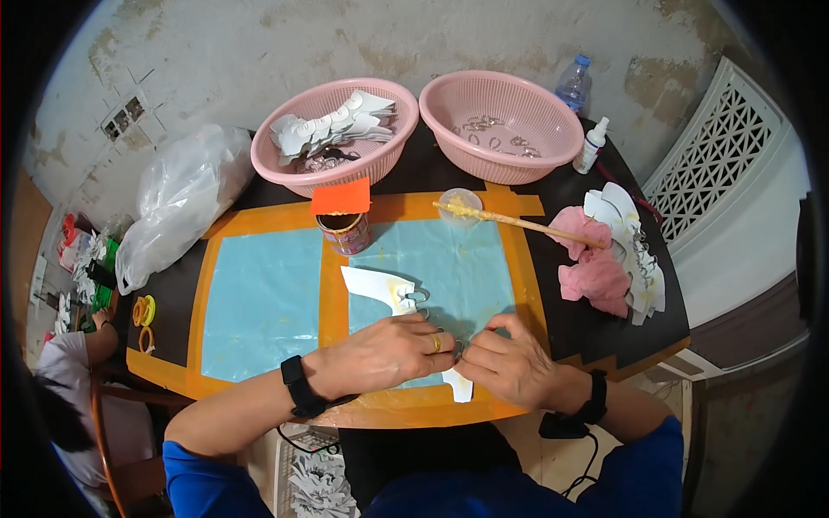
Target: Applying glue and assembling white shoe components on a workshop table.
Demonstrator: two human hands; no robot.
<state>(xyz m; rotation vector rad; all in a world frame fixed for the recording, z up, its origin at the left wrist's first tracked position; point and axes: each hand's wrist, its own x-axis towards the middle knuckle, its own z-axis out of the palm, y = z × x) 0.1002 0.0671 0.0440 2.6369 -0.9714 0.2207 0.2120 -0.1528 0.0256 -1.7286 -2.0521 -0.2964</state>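
Note:
Near the table's front edge, my left hand (399, 352) and my right hand (509, 364) meet with bent, closed fingers over a small white cut piece (458, 388). Its lower end pokes out beneath them, while the fingers hide the rest. A bit of a metal ring (458, 347) shows between the fingertips. Just beyond my left hand, a larger white cut piece (378, 287) lies flat on the light blue sheet (432, 246). It has yellowish smears and a metal ring (418, 299) at its right end.
Behind stand a can (347, 235) topped by an orange card, and a small cup (458, 207) with a glue-smeared stick (527, 226). Two pink baskets (298, 180) (509, 169) hold white pieces and rings. Pink cloths (594, 281) and ringed white pieces (648, 285) lie right. Another person (112, 406) sits left.

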